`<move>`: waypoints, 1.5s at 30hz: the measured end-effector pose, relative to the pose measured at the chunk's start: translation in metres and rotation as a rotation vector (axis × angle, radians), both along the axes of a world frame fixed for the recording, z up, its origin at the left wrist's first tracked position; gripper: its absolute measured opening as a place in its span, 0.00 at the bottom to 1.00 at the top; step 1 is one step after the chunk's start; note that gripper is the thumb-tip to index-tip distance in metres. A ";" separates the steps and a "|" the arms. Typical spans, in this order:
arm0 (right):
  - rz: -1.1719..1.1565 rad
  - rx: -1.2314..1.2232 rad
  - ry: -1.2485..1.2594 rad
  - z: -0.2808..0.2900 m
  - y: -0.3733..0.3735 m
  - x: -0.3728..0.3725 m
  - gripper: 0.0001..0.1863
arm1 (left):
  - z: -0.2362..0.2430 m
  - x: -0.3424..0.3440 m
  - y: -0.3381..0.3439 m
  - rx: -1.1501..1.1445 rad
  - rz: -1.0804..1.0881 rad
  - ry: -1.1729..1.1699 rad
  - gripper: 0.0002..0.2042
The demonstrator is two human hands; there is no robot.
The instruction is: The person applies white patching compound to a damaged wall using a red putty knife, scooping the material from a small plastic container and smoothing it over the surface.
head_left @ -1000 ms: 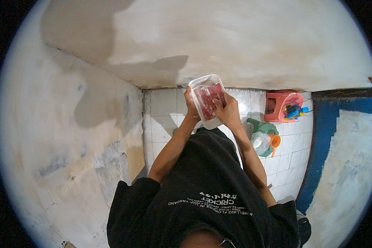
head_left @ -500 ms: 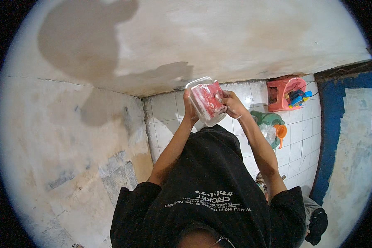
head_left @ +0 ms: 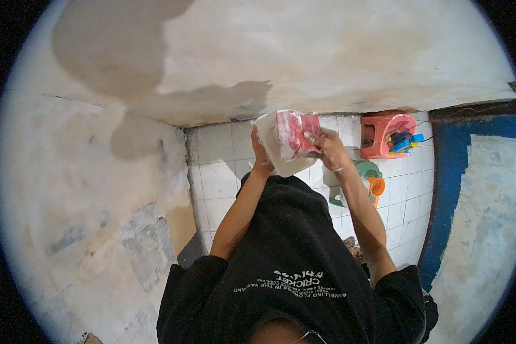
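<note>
My left hand (head_left: 260, 152) grips a translucent, rounded rectangular plastic container (head_left: 268, 136) by its left side. In my right hand (head_left: 331, 149) is a flat red putty spreader (head_left: 298, 133), smeared with white paste, thumb on its face. The spreader lies over the right part of the container, apparently against its rim, and hides much of the inside. How much paste the container holds cannot be seen. Both hands are in front of my chest, near the wall.
A patchy plastered wall (head_left: 327, 51) stands ahead, another (head_left: 69, 200) on the left. On the tiled floor (head_left: 215, 172) to the right are a pink stool (head_left: 378, 137) with a blue device (head_left: 404, 142), a green container (head_left: 368, 168) and an orange dipper (head_left: 377, 187). A blue-and-white panel (head_left: 458, 160) stands far right.
The spreader has shifted right across the container and turned more upright. The container has tilted, its opening less in sight. My view has turned slightly, so the stool appears farther left.
</note>
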State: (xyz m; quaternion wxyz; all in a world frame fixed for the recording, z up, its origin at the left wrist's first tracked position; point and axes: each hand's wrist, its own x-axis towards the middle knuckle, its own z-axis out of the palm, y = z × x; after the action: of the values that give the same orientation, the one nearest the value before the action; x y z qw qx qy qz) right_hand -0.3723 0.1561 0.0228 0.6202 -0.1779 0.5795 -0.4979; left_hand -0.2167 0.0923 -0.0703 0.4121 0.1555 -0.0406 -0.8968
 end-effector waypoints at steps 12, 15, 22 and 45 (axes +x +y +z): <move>-0.355 -0.279 -0.529 -0.060 0.013 -0.054 0.14 | -0.075 0.001 0.006 0.070 0.009 -0.081 0.33; -0.359 -0.394 -0.492 -0.141 -0.028 -0.118 0.16 | -0.078 0.015 0.017 0.083 0.107 -0.095 0.32; 0.129 -0.366 0.459 -0.170 -0.130 -0.279 0.16 | -0.092 -0.003 0.052 0.133 0.335 -0.206 0.31; 0.182 -0.544 0.178 -0.255 -0.142 -0.315 0.23 | -0.043 -0.013 0.142 0.170 0.630 -0.165 0.42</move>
State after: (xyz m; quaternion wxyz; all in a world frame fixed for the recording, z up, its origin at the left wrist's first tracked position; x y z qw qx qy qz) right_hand -0.6869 0.0143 -0.2324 0.5385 -0.4319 0.4584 -0.5597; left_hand -0.2296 0.2346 -0.1129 0.6500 0.2661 0.0511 -0.7100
